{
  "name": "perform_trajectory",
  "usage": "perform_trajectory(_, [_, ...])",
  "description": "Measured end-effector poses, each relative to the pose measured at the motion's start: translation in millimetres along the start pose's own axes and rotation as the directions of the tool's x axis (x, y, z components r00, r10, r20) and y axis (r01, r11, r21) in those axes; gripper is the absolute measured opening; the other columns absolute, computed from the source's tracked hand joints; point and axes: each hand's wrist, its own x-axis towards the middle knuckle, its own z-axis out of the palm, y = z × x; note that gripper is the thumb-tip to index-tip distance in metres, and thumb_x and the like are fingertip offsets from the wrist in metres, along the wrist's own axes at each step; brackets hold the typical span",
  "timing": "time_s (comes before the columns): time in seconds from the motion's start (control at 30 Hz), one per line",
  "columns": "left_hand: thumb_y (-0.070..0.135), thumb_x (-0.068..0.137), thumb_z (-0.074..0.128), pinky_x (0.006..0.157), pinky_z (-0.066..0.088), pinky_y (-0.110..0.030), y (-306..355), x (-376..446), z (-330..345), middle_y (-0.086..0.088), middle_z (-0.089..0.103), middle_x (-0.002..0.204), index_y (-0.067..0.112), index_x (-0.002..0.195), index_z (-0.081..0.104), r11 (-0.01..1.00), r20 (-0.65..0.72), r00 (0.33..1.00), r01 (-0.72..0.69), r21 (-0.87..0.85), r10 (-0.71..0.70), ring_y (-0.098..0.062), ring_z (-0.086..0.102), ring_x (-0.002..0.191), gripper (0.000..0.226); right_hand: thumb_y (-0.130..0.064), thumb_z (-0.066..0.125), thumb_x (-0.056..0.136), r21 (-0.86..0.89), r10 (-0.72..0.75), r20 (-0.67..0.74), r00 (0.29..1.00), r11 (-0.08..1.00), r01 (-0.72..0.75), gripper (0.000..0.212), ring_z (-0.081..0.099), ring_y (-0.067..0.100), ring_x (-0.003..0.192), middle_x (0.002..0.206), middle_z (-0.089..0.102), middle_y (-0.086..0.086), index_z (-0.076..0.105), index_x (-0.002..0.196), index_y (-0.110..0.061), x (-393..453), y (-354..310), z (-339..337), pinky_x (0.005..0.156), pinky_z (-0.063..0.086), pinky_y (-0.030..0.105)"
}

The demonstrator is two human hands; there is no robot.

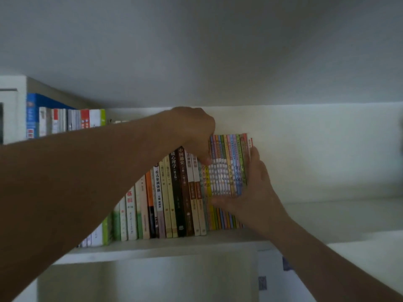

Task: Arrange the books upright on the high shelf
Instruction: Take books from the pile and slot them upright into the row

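Observation:
A row of books stands upright on the white high shelf. At its right end is a set of thin colourful books. My left hand reaches over the taller brown and black books and pinches the top left edge of the thin set. Against the set's right side presses the palm of my right hand, its thumb crossing the spines low down. Both hands clamp the thin set between them. My left forearm hides the tops of the books further left.
The shelf's right half holds no books and has a white back wall. Further left stand a blue binder and several white and red spines, beside a white cabinet side. The ceiling is close above. A lower compartment opens below the shelf.

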Motion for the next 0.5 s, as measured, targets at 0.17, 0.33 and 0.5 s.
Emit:
perform_trajectory(0.17, [0.081, 0.077, 0.068, 0.088, 0.054, -0.032, -14.0, -13.0, 2.1, 0.013, 0.072, 0.111, 0.035, 0.131, 0.067, 0.987, 0.007, 0.999, -0.047, -0.152, 0.048, -0.008, 0.066, 0.098, 0.072, -0.084, 0.086, 0.046, -0.246, -0.010, -0.079, 0.997, 0.969, -0.010, 0.161, 0.044, 0.043, 0.140, 0.166, 0.000, -0.003, -0.038, 0.147, -0.060, -1.6, -6.5, 16.3, 0.104, 0.051, 0.065])
perform_trajectory(0.33, [0.056, 0.088, 0.075, 0.110, 0.036, -0.038, -33.8, -22.1, -5.6, 0.006, 0.043, 0.160, 0.037, 0.160, 0.035, 0.931, 0.050, 0.999, 0.017, -0.366, 0.001, -0.018, 0.044, 0.143, 0.084, -0.083, 0.085, 0.050, -0.250, 0.008, -0.042, 0.999, 0.968, -0.018, 0.158, 0.040, 0.042, 0.145, 0.164, -0.007, -0.009, -0.043, 0.141, -0.062, -1.4, -10.1, 15.7, 0.109, 0.049, 0.062])
perform_trajectory(0.5, [0.043, 0.089, 0.078, 0.096, 0.055, -0.035, -13.2, -6.1, -17.8, 0.008, 0.069, 0.125, 0.032, 0.148, 0.055, 0.973, 0.109, 0.992, -0.037, -0.229, 0.063, -0.010, 0.066, 0.105, 0.064, -0.083, 0.086, 0.045, -0.228, 0.039, -0.066, 0.997, 0.972, -0.053, 0.159, 0.051, 0.045, 0.132, 0.162, 0.004, -0.004, -0.040, 0.141, -0.066, 2.1, -15.9, 12.9, 0.101, 0.052, 0.066])
